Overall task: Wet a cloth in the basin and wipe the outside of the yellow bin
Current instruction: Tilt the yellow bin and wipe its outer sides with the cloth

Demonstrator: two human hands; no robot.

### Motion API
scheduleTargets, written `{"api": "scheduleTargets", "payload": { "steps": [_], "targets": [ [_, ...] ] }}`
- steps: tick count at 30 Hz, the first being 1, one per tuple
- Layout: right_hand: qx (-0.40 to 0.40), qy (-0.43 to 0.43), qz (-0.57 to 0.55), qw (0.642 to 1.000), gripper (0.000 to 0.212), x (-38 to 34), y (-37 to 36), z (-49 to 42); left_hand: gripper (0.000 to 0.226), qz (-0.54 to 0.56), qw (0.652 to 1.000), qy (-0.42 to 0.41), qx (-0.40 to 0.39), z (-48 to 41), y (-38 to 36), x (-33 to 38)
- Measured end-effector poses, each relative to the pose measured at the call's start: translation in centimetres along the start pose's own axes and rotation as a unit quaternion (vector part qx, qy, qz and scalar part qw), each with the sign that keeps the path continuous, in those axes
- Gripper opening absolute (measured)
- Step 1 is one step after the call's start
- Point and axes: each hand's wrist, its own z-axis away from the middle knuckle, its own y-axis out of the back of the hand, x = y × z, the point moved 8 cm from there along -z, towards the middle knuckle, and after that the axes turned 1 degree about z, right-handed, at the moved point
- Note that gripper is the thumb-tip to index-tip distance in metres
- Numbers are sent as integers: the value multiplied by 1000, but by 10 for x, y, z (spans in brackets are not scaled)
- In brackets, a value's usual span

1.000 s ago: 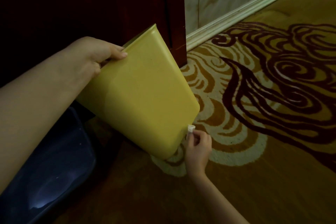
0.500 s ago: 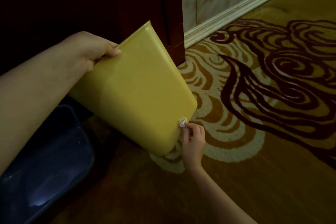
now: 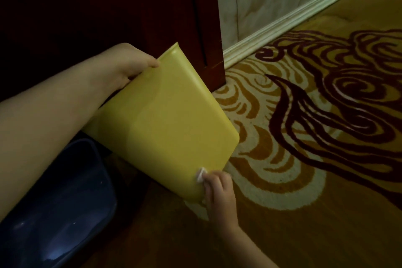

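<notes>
Dim light makes much of this hard for me to read. My left hand (image 3: 130, 62) grips the rim of the yellow bin (image 3: 165, 128), thumb on the outer face and the other fingers hidden behind the rim, so I cannot see how far they reach inside. The bin is tilted, mouth pointing up and away from me toward the dark red wooden furniture (image 3: 121, 6), its base low and near me above the patterned carpet (image 3: 304, 137); whether the base touches the floor I cannot tell, since my right hand covers that corner. My right hand (image 3: 218, 189) is curled closed around a small white cloth (image 3: 200, 174), pressed to the bin's outer face near its bottom edge. Only a small pale fold of the cloth pokes out past my fingertips; the rest is buried in my fist, and I cannot tell if it is wet.

The dark blue basin (image 3: 65, 213) sits on the floor at lower left, beside and partly under the bin and my left forearm, cut off by the frame. Its inside shows faint glints, too dark for me to judge any water. A pale baseboard (image 3: 293, 22) runs along the wall at upper right.
</notes>
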Motion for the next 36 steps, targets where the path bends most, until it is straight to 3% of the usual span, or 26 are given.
{"api": "scheduleTargets", "payload": {
  "steps": [3,6,9,12,19,23,30,33,36],
  "targets": [
    [-51,43,5,998,7,10,-1,31,39,0,1000,-22,8,-13,-14,16],
    [-48,-47,-9,998,23,40,8,44,51,-40,998,-36,29,-13,-30,37],
    [29,-144,-19,989,27,54,34,28,51,-86,994,-38,48,-11,-46,49],
    [109,-163,-50,979,25,47,63,-9,45,-58,997,-32,41,-8,-48,50],
    [212,-154,-130,956,15,-4,117,-91,17,116,979,-166,-10,50,11,39],
    [255,-89,-121,955,13,-41,136,-113,16,150,971,-172,-68,73,7,-1],
    [145,6,-47,988,11,-98,85,-139,21,206,957,-148,-137,88,-15,-51],
    [134,17,-11,991,8,-102,73,-134,23,203,956,-132,-167,85,-6,-48],
    [129,11,20,991,8,-94,69,-123,19,231,966,-55,-99,68,4,-45]
  ]
}}
